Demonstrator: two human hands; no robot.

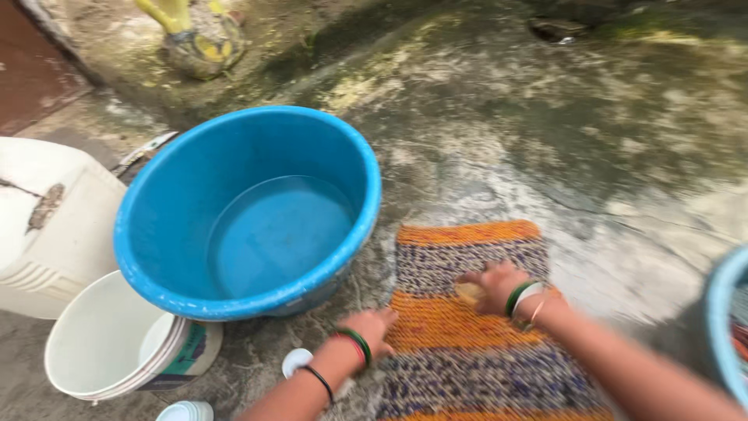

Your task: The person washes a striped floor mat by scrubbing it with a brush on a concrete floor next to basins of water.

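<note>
A wet, stained concrete floor (545,140) fills most of the frame, patchy with grey and pale blotches and darker with moss toward the top.

The biggest thing on it is a round blue plastic tub (156,234), left of centre, with shallow water in its bottom; it sits just beside the mat, likely so water is within reach. At the far left edge stands a white plastic container (54,226), and below it, lower left, a white bucket (101,335) tips on its side with its mouth toward the camera, touching the tub's base. At the right edge a slice of a second blue tub (721,312) shows.

A woven mat (467,366) in orange and purple bands lies flat on the floor in the lower middle, spread out so its whole face can be worked.

The right hand (495,287), wrist ringed with green and white bangles, presses down on the mat's middle and is closed around a small pale yellowish lump (470,291), perhaps soap, though blur makes that unsure. The left hand (372,327), with red and green bangles and a black thread, rests on the mat's left edge, fingers loosely curled, seemingly pinning it in place; whether it actually pinches the weave I cannot tell.

Small white caps (296,361) lie on the floor near the left forearm, at the bottom.
</note>
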